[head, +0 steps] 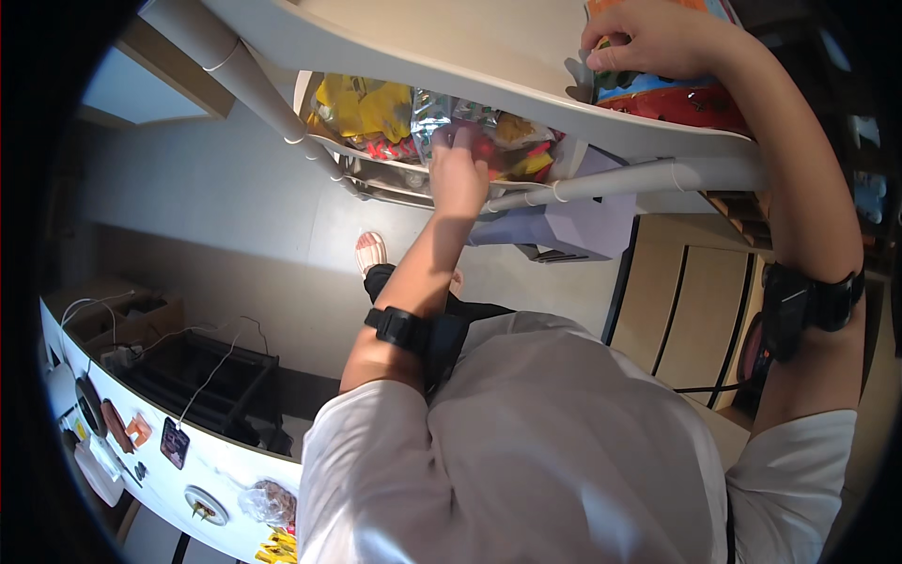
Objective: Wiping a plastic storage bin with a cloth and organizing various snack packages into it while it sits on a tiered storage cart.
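Observation:
My left hand (pixel 459 176) reaches into the second tier of a white rolling cart, its fingers among snack packets. A silver packet (pixel 430 116) lies against the fingertips; whether they grip anything is hidden. Yellow packets (pixel 366 106) fill the left of that tier, and red and yellow wrappers (pixel 528 166) lie to the right. Above, on the top tier (pixel 451 39), my right hand (pixel 645 42) rests over a colourful plastic bag (pixel 669 106) with a red lower part. Thumb and index finger are bent and apart; the other fingers are hidden, so a grip cannot be made out.
A grey tubular post (pixel 211 42) and rail (pixel 613 180) frame the cart. Beside it stands a purple-grey plastic object (pixel 564 218). Behind on the left, a white table (pixel 218 462) bears a phone (pixel 175 443) on a cable, a small plate (pixel 206 505) and bagged food (pixel 271 502).

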`<state>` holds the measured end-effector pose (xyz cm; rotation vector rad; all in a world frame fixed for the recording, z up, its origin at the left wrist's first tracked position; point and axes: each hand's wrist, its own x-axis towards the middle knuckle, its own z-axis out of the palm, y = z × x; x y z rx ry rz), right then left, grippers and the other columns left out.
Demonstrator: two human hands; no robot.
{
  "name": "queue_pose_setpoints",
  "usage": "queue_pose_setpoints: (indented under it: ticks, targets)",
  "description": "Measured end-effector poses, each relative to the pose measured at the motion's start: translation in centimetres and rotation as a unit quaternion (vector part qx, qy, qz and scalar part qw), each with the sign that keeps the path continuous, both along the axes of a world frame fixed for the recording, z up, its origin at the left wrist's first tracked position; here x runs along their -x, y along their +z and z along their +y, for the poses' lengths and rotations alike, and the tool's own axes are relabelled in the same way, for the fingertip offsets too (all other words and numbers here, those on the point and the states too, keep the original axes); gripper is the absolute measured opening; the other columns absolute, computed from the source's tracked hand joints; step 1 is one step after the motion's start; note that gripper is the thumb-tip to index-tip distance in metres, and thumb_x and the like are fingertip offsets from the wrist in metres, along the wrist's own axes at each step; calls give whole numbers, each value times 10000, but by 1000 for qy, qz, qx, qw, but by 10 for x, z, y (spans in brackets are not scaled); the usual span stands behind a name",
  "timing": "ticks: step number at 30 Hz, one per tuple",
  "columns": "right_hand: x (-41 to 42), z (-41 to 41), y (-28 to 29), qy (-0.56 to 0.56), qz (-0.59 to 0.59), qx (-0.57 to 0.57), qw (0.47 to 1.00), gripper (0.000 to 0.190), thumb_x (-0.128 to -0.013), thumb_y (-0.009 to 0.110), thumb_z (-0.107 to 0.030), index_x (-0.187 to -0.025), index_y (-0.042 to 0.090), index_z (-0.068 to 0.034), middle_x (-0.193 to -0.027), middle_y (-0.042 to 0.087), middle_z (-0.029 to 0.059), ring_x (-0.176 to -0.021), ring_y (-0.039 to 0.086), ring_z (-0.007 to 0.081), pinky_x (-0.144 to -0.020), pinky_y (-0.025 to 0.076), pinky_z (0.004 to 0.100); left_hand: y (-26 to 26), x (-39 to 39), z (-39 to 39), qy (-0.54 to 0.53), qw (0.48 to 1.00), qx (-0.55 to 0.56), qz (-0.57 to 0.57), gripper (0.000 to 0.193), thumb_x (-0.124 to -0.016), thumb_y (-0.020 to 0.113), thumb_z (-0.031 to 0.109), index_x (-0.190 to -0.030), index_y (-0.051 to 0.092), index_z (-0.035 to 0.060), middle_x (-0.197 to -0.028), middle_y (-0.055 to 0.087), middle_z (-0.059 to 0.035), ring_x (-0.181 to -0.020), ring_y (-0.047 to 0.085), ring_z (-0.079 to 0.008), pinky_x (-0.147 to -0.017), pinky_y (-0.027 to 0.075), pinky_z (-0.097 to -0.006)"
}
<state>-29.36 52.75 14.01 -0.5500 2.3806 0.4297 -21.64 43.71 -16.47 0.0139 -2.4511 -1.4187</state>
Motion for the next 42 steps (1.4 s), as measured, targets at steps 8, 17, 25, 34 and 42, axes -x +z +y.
queue_pose_setpoints:
  ticks: [8,17,25,34,42]
  targets:
    - [-1,-2,6,-35,-4,21,999,371,-827,526,-326,-1032,583,-22,-940,611,151,-888,570,256,-776,430,316,8,18,10,-101,795,-450,-394,261,-780,599,216,-895,529,-7,-586,571,-116,-358,499,-152,-304,357,-239]
    - [7,9,-2,-20,-1,50,999,348,-823,532,-314,-1013,588,-29,-851,629,127,-818,587,247,-728,445,311,17,83,30,-172,899,-295,-273,235,-767,541,151,-937,553,-11,-729,621,-136,-568,611,-197,-470,483,-298]
    - [2,3,0,-32,25,20,999,391,-822,530,-332,-1042,575,-11,-969,594,158,-908,557,257,-778,423,313,-5,61,-17,-300,930,202,-70,258,-711,523,95,-947,601,28,-802,637,-98,-706,605,-193,-566,477,-309]
    - [13,28,-21,-65,30,93,993,351,-826,544,-315,-1046,570,-43,-906,574,106,-831,549,202,-729,418,300,-11,9,-39,-29,962,-186,-200,199,-738,567,187,-678,600,0,-598,601,-119,-566,604,-263,-562,462,-354]
    - [12,21,-21,-50,56,62,995,275,-845,546,-220,-1057,557,-46,-742,521,9,-669,468,103,-637,391,231,-11,-13,-65,140,986,12,-92,172,-736,608,220,-856,597,99,-859,579,-90,-761,590,-287,-660,469,-382]
